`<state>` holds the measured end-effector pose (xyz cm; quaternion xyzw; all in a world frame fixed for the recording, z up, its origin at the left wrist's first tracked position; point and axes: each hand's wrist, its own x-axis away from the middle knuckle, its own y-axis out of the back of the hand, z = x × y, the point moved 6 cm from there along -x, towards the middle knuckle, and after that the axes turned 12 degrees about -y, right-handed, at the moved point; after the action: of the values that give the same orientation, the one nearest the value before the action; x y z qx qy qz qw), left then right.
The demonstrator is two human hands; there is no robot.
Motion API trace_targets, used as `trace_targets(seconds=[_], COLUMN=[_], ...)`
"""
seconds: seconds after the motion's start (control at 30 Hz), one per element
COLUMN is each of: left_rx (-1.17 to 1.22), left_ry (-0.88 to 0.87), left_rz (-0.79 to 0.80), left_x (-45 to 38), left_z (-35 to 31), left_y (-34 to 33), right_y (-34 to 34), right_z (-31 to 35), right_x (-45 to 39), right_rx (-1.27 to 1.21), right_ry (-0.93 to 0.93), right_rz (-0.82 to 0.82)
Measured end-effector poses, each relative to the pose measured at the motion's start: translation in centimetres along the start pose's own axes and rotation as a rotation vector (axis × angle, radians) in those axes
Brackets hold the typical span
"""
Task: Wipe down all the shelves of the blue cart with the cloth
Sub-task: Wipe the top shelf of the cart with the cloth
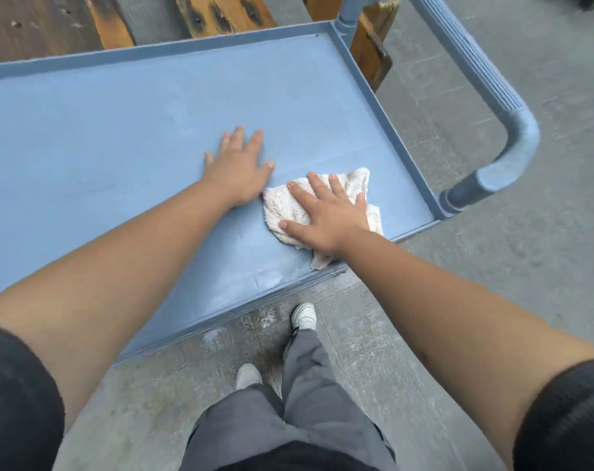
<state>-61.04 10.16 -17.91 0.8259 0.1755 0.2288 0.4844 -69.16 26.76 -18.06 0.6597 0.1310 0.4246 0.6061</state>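
Observation:
The blue cart's top shelf [119,130] fills the middle of the view, a flat tray with a low raised rim. A crumpled white cloth [353,183] lies on the shelf near its right front corner. My right hand [326,212] presses flat on the cloth with fingers spread. My left hand [237,166] rests palm down on the bare shelf just left of the cloth, fingers apart, holding nothing. The lower shelves are hidden under the top one.
The cart's grey-blue handle [506,130] curves around the right end. Worn wooden planks [220,11] lie beyond the far rim. Grey concrete floor [492,266] surrounds the cart. My legs and white shoes [304,316] stand at the near rim.

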Motion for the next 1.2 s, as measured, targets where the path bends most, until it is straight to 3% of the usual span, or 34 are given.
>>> trace_targets(seconds=[0.1,0.2,0.53,0.7,0.93,1.2], left_rx=[-0.102,-0.229,-0.158,-0.102,-0.008,-0.112], left_ry=[-0.056,0.053,0.056,0.099,0.092,0.075], left_rz=[-0.03,-0.024,0.064,0.182,0.234,0.237], left_x=[8.8,14.7,14.4,14.2,14.4,14.1], left_z=[0.6,3.8,4.5,4.4,4.4,4.3], left_y=[-1.4,-2.6,-3.5,-3.3,-2.8,-3.0], right_y=[0.1,-0.1,-2.8,-3.3,-6.2,-4.1], right_z=[0.0,0.1,2.3,4.2,11.6,4.8], right_x=[0.1,0.7,6.8,8.2,12.7,10.4], right_rx=[0.006,0.023,0.011,0.035,0.094,0.087], right_ry=[0.005,0.005,0.006,0.016,0.243,0.264], right_rz=[0.005,-0.001,-0.004,0.021,0.043,0.01])
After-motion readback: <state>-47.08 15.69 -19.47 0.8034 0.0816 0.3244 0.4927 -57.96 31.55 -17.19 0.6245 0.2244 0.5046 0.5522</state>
